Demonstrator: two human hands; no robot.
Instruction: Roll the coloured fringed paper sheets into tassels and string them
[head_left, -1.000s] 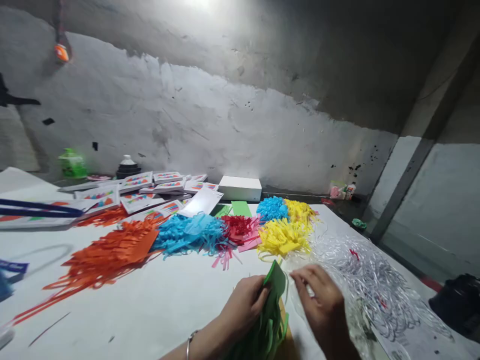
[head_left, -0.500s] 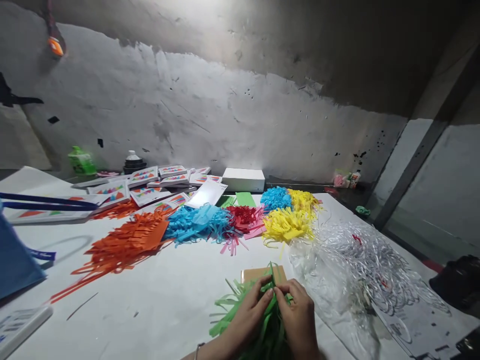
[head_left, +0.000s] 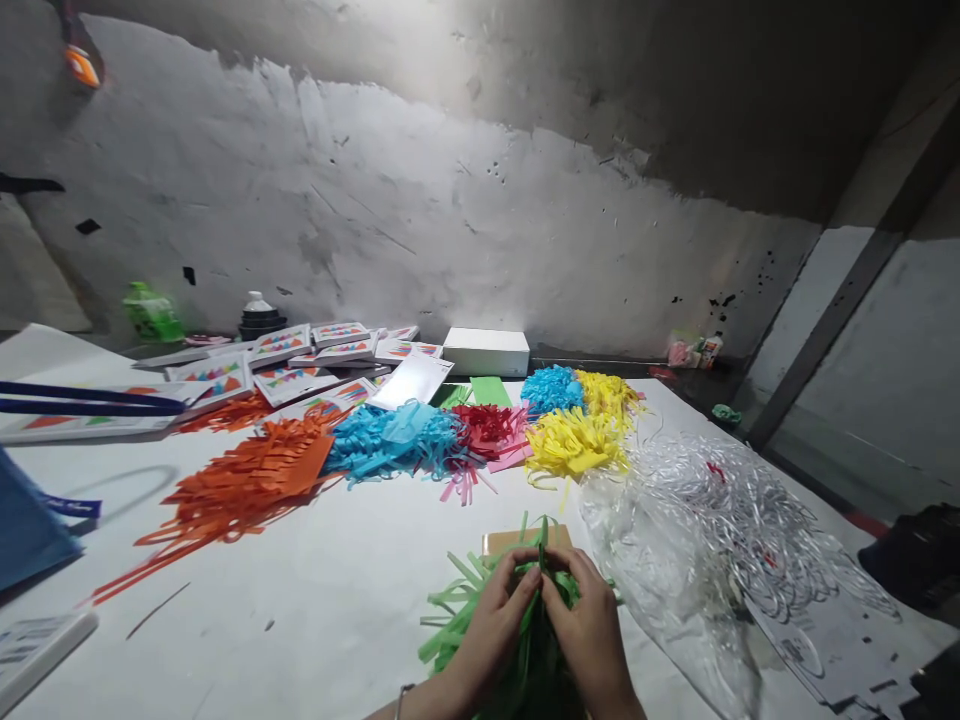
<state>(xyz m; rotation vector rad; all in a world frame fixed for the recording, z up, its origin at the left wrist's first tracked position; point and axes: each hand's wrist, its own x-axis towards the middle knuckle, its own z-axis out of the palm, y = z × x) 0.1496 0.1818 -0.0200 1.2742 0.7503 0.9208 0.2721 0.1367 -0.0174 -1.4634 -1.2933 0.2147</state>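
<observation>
Left hand [head_left: 487,625] and right hand [head_left: 592,630] held the green fringed paper [head_left: 448,640] in narrow pinches, fingertips close together, at the near side of the white table [head_left: 300,620]. Tan piece [head_left: 502,543] lay just beyond; clear plastic [head_left: 660,550], right. Judged: light, even pressure suited the thin strips; stray strands were best kept out of the pinch, since uneven pulling risked tears.
</observation>
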